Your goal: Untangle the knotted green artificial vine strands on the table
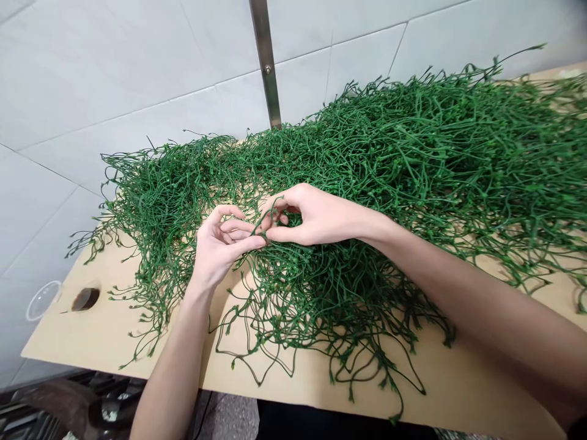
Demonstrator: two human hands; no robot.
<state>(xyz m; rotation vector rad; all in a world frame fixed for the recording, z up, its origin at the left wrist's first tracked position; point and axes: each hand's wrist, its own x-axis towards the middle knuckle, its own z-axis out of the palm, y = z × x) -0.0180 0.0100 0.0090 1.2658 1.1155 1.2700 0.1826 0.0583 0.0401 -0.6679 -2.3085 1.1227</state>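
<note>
A large tangled heap of thin green plastic stems (413, 165) covers most of a light wooden tabletop (458, 385). My left hand (220, 244) and my right hand (312, 217) meet above the nearer clump of stems (312, 293). Both pinch the same thin green stem (268, 223) between thumb and fingers, fingertips almost touching. The stem curls up in a small loop at my right index finger.
A round cable hole (85, 299) is cut in the tabletop near its left corner. A clear plastic lid or cup (43, 299) lies on the grey tiled floor beyond that corner. A metal post (266, 61) rises behind the heap. Dark clutter sits under the table's left front edge.
</note>
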